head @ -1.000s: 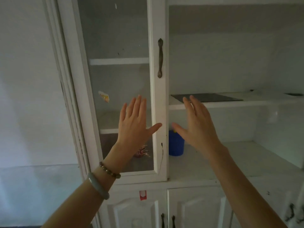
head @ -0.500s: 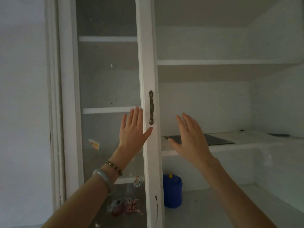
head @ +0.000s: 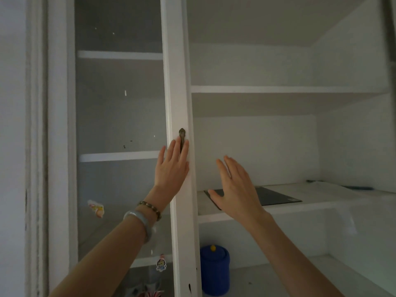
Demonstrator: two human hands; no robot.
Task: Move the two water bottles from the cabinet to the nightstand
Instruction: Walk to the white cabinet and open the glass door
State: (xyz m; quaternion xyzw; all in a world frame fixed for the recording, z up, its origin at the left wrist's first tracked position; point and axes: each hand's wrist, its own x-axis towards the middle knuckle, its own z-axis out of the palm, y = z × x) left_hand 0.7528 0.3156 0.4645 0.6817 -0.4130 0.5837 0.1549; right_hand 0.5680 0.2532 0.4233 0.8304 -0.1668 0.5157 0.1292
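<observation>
I face a white cabinet [head: 278, 89] with a glass door [head: 120, 125] on the left and open shelves on the right. No water bottle shows anywhere in view. My left hand [head: 171, 168] lies flat on the door's white frame, its fingertips over the lower part of the dark metal handle [head: 182, 136]. My right hand [head: 233, 187] is raised with fingers apart in front of the open shelf section and holds nothing. The left wrist wears a bead bracelet and a pale bangle.
A flat black panel [head: 274, 196] lies on the middle shelf. A blue lidded container [head: 214, 271] stands on the lower shelf by the door frame. Stickers [head: 96, 209] are on the glass. A white wall [head: 12, 146] is at the left.
The view has tilted upward, showing higher shelves. My left hand moved right from in front of the glass onto the door frame at the handle. My right hand stayed raised and open.
</observation>
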